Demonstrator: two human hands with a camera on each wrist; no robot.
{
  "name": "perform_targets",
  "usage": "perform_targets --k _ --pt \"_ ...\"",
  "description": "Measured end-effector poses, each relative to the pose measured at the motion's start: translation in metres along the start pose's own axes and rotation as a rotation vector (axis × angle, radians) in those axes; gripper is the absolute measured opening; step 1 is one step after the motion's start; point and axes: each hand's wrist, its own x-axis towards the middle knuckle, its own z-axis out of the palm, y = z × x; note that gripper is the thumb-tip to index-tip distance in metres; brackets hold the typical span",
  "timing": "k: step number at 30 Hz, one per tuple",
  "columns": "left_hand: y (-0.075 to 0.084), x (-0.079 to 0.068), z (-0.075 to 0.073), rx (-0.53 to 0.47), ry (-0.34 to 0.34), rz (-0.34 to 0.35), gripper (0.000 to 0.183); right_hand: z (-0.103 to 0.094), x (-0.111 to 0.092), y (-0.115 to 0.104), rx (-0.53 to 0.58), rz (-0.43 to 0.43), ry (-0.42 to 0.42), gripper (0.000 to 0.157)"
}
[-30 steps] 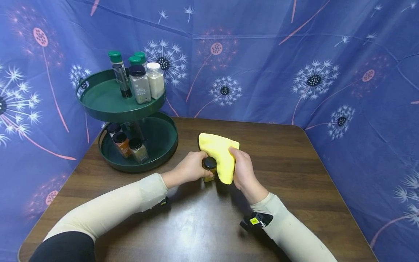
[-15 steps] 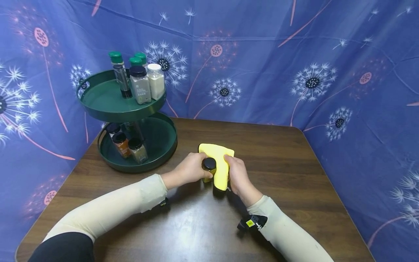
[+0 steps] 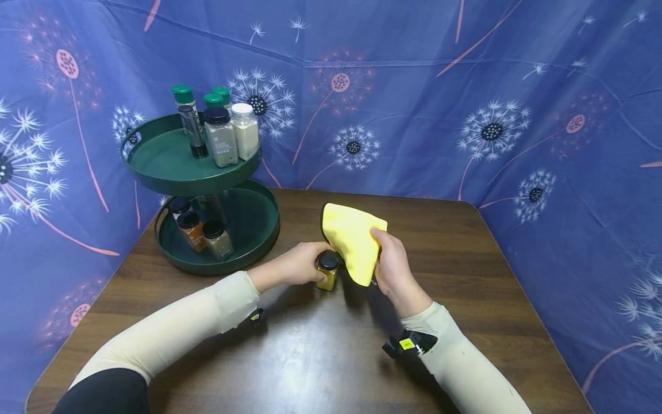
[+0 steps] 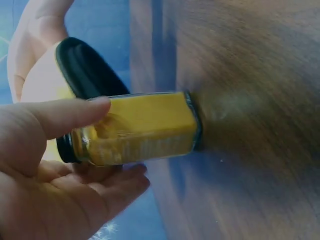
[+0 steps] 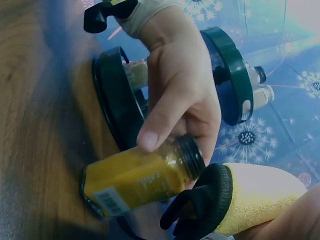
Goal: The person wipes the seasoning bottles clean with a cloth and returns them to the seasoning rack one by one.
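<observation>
My left hand point(image 3: 297, 264) holds a small glass spice jar point(image 4: 150, 127) of yellow powder, thumb on one side and fingers on the other. The jar has a black lid point(image 3: 328, 260) and stands close over the table. A barcode label shows on its lower side in the right wrist view. My right hand point(image 3: 395, 261) grips a folded yellow cloth point(image 3: 353, 238) with dark edging point(image 5: 225, 200), thumb on its front face. The cloth is just to the right of the jar, its dark edge right at the lid. My right fingers are mostly hidden behind the cloth.
A green two-tier round rack point(image 3: 193, 184) stands at the left on the wooden table point(image 3: 439, 287). Several jars with green, dark and white lids stand on its upper tray; dark-lidded jars point(image 3: 219, 238) stand below. A blue dandelion-print curtain point(image 3: 414, 86) hangs behind and beside the table.
The cloth dipped along the jar's right side half a second ago and has since risen and moved right with my right hand. The jar has shifted slightly left and shows more of its front.
</observation>
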Motion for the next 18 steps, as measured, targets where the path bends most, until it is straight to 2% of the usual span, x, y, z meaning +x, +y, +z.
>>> perform_targets --k 4,8,12,18 --pt "0.007 -0.004 0.000 0.032 0.051 -0.091 0.067 -0.004 0.003 0.002 0.006 -0.004 0.025 0.033" --pt "0.011 -0.007 0.004 0.018 0.113 -0.167 0.062 -0.004 0.006 0.006 -0.002 -0.026 0.033 0.032" --pt "0.012 -0.007 0.007 -0.006 0.144 -0.169 0.048 -0.002 0.008 0.010 -0.049 -0.042 -0.006 0.030" --pt "0.011 -0.007 0.004 -0.025 0.141 -0.117 0.036 -0.001 0.003 0.020 -0.135 -0.022 -0.090 0.032"
